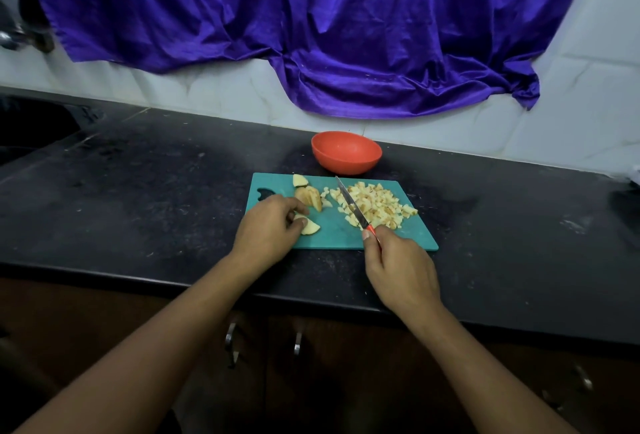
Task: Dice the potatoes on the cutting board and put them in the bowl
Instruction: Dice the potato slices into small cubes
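Looking down from the head view, the dicing seems well along but unfinished. A pile of diced potato [377, 206] lies on the right half of the teal cutting board [415, 237]. On the left half three larger pieces wait: a far wedge [299, 180], a partly sliced chunk [310, 198] just nearer, and a near wedge [311, 226], which the left hand [268, 227] pinches with curled fingers. The right hand [401, 270] is wrapped round the knife [349, 203] handle, the blade slanting over the pile's left edge. The orange bowl [346, 153] stands just beyond the board's far edge, and what shows of its inside holds no potato. By my reckoning, some cutting and the whole transfer remain.
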### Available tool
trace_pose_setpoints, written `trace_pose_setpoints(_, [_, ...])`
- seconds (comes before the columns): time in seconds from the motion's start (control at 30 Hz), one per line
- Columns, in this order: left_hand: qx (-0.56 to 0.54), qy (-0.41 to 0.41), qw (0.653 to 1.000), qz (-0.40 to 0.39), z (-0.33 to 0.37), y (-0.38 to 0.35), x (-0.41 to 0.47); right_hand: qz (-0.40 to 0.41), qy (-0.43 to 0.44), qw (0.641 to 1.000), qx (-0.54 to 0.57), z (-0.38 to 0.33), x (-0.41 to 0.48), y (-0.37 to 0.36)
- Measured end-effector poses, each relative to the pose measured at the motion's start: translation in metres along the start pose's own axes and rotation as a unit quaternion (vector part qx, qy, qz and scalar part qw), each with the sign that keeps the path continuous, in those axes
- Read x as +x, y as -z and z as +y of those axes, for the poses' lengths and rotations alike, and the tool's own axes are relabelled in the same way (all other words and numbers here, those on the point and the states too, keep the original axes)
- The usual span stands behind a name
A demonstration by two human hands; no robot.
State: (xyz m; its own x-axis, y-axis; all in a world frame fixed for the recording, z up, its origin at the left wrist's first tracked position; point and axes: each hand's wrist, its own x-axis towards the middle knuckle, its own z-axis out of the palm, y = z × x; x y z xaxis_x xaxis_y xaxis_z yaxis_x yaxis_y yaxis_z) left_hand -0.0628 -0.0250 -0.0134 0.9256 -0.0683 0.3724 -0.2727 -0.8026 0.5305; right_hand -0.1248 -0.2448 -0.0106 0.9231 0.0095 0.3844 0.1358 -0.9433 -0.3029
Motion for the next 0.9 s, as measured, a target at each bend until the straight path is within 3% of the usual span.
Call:
trace_pose_setpoints(0.17, [0.012,-0.008,1.0,0.025,0.0,-0.002,-0.005,-0.036,-0.002,0.999,-0.014,-0.002,0.001,0.005])
trace_pose_setpoints(0.37, [-0.045,-0.015,0.996,-0.08,-0.011,0.014,-0.002,-0.126,-0.022,0.992,-0.006,-0.017,0.001,0.012])
trace_pose_setpoints(0.63, [-0.032,-0.021,0.999,-0.014,-0.009,0.002,-0.006,-0.148,-0.015,0.987,-0.067,-0.049,0.004,0.014])
trace_pose_setpoints(0.77, [-0.035,-0.027,0.999,-0.007,-0.009,0.001,-0.007,-0.122,-0.013,0.988,-0.095,-0.056,0.004,0.016])
trace_pose_setpoints(0.9, [-0.032,-0.026,0.999,-0.007,-0.01,0.0,-0.007,-0.16,-0.008,0.978,-0.135,-0.059,-0.002,0.01])
